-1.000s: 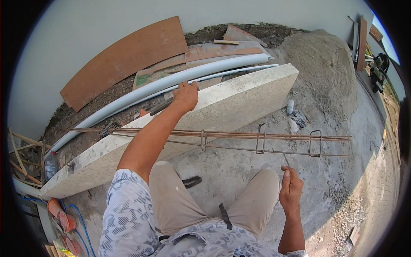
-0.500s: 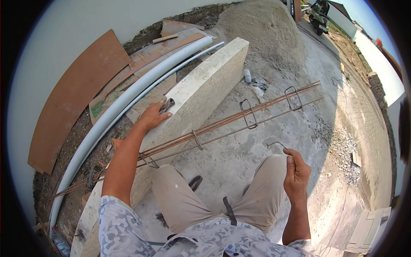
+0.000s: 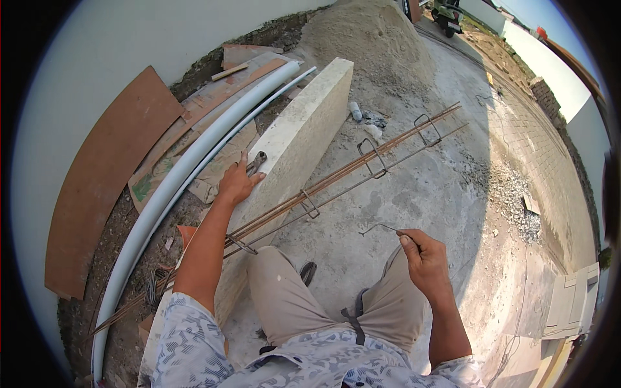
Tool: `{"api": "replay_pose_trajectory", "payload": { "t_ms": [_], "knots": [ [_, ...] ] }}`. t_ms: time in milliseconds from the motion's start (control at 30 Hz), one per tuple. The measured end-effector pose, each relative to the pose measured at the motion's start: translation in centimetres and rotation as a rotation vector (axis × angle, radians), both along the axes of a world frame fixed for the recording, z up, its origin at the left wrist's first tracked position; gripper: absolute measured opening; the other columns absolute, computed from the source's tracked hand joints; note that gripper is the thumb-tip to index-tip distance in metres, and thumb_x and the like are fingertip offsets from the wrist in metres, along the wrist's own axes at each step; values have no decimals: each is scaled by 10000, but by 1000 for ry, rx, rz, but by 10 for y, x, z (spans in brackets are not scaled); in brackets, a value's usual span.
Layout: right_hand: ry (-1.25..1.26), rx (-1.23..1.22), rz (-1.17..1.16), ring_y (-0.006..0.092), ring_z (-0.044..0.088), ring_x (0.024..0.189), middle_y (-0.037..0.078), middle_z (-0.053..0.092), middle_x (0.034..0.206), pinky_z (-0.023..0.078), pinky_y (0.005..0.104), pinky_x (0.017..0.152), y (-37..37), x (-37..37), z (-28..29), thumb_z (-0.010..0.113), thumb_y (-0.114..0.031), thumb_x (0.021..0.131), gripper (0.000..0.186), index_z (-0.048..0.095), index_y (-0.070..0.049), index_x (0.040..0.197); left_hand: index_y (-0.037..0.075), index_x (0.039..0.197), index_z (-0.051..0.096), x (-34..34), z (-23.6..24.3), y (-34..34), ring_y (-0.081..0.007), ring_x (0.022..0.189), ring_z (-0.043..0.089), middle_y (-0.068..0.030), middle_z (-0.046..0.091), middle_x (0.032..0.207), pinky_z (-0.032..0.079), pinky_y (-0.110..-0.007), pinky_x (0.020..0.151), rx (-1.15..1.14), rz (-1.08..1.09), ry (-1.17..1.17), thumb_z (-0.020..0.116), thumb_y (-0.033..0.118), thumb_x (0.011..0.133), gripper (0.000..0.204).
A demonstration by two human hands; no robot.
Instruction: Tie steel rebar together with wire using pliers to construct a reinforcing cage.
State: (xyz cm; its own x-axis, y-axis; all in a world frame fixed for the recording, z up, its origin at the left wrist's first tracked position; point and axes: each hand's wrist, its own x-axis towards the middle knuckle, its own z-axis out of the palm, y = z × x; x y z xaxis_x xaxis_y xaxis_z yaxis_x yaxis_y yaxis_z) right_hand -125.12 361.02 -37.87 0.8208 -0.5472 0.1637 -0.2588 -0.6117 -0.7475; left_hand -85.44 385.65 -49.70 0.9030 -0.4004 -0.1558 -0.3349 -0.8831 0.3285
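Left hand (image 3: 239, 184) on the top edge of the pale slab (image 3: 314, 132), thumb and fingers either side of a dark metal tool (image 3: 257, 163); cannot tell if the grip is closed. Right hand (image 3: 425, 258) closed, pinching a thin hooked rod (image 3: 378, 226), tip pointing left, above the concrete floor (image 3: 407, 200). Rusty bars (image 3: 343, 172) with bent stirrups (image 3: 378, 175) run diagonally across the slab, between the hands.

Downward head-worn fisheye, rim somewhat unclear
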Motion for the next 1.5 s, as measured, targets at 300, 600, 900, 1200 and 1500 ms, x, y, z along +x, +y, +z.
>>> {"api": "replay_pose_trajectory", "payload": {
  "t_ms": [300, 600, 900, 1200, 1500],
  "knots": [
    [-10, 172, 92, 161, 546, 556, 133, 636, 652, 437, 333, 547, 25, 48, -66, 729, -157, 953, 189, 740, 6, 1048, 140, 1668, 194, -9, 1, 4, -389, 1325, 561, -232, 548, 1475, 484, -479, 1068, -59, 64, -30, 741, 622, 864, 1086],
    [-73, 290, 264, 119, 538, 569, 76, 638, 652, 431, 306, 536, 18, 110, -146, 780, -133, 900, 197, 750, -4, 1046, 28, 1522, 456, -38, 29, 42, -413, 1316, 549, -245, 569, 1426, 450, -466, 1098, -394, 22, -488, 773, 396, 901, 788],
    [-363, 168, 433, 270, 647, 595, 154, 653, 698, 487, 358, 555, 23, 103, -181, 735, -132, 956, 115, 721, -27, 1001, -56, 1077, 688, -216, 64, 88, -161, 837, 644, -85, 668, 932, 521, -295, 796, -856, 235, -350, 745, 115, 948, 222],
    [123, -86, 549, 417, 702, 720, 216, 709, 833, 517, 531, 607, 64, 92, -140, 610, -220, 1024, 191, 614, -48, 942, -47, 1347, 632, -315, -12, 0, -131, 795, 654, -119, 702, 1215, 554, -273, 707, -1181, 268, 518, 681, 185, 1025, 400],
    [-252, -6, 758, 262, 670, 698, 139, 675, 823, 538, 382, 616, 50, 94, -130, 707, -274, 979, 293, 642, -23, 1114, -24, 1143, 682, -295, -17, 2, -216, 865, 724, -125, 719, 1053, 602, -360, 824, -1705, 403, 534, 564, 233, 1091, 287]
  ]
}}
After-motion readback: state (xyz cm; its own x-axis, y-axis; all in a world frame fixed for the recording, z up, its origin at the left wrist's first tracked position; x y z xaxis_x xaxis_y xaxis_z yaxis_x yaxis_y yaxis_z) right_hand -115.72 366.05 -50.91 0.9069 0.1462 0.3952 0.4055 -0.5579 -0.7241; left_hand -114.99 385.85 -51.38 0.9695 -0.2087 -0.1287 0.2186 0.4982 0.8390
